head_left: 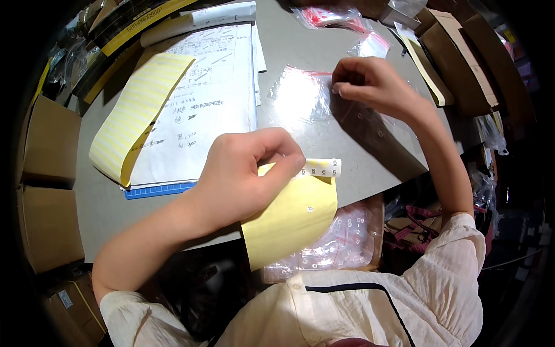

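My left hand (pixel 248 168) is closed, thumb and index finger pinching a sticker strip (pixel 289 214). Its yellow backing hangs over the table's front edge, and a row of small white labels shows along the folded top. Farther right, my right hand (pixel 376 87) is raised over the table with its fingers curled in and the thumb close to them. Whatever may be between those fingertips is too small to make out. Just left of them lies a pile of clear zip bags (pixel 298 95) with red seals, glaring in the light.
A cardboard box (pixel 376 231) with bagged, labelled pieces sits below the table edge. To the left, a longer yellow label strip (pixel 139 110) curls over written papers (pixel 225 127) on a blue board (pixel 159 191). More bags (pixel 326 16) lie at the back; cartons (pixel 52 139) flank the table.
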Motion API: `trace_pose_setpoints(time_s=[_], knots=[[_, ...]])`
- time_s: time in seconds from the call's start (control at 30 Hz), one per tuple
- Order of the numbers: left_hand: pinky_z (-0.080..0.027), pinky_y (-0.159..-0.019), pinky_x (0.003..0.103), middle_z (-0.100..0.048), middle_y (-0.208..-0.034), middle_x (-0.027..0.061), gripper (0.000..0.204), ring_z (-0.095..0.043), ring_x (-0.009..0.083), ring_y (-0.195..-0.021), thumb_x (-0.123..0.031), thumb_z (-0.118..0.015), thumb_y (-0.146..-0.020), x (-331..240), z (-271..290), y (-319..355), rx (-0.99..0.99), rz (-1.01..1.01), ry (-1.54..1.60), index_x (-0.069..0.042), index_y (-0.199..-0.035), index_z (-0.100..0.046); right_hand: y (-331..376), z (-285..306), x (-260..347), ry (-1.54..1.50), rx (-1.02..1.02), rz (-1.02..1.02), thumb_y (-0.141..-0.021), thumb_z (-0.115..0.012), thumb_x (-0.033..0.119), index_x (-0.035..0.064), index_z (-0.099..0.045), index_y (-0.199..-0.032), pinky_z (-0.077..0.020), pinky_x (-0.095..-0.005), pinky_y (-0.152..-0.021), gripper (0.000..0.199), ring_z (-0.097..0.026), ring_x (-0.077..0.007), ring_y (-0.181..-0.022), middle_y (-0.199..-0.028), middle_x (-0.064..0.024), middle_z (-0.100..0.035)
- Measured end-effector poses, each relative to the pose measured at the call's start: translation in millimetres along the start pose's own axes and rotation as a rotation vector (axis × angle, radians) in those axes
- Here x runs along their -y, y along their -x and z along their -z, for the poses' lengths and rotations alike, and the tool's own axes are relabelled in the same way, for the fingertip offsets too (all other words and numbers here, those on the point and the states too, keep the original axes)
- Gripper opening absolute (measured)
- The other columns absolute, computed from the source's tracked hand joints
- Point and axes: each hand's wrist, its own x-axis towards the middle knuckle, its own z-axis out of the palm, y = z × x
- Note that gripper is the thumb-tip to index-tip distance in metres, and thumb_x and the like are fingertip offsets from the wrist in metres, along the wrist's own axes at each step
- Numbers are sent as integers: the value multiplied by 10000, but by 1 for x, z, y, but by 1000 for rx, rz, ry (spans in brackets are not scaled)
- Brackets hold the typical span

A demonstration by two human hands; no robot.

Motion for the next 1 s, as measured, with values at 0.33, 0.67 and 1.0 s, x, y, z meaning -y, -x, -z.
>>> trace_pose_setpoints(time_s=[0.33,0.67,1.0], knots=[[-514,-732,245,-724,-835,38,135,-636,74,-788,-101,-713,-974,2,-1,2,-23,-33,-25,33,-966,-723,16,41,-45,16,75,-367,-859,-901,368,10,-665,-871,-437,-253,-657,429,-561,-69,-729,-772,11,-607],[-511,-720,237,-736,-843,48,133,-646,66,-794,-96,-708,-980,3,0,2,-9,-31,4,37,-982,-719,55,24,-28,255,-219,-38,-983,-741,169,31,-760,-1155,-484,-289,-669,222,-605,-123,-740,-857,-72,-695],[-521,-732,241,-737,-850,52,134,-649,73,-800,-91,-700,-992,7,0,3,2,-62,-13,43,-994,-716,96,-26,58,298,19,-27,-1002,-738,273,62,-681,-1398,-518,-371,-657,453,-654,-292,-695,-800,-132,-694]])
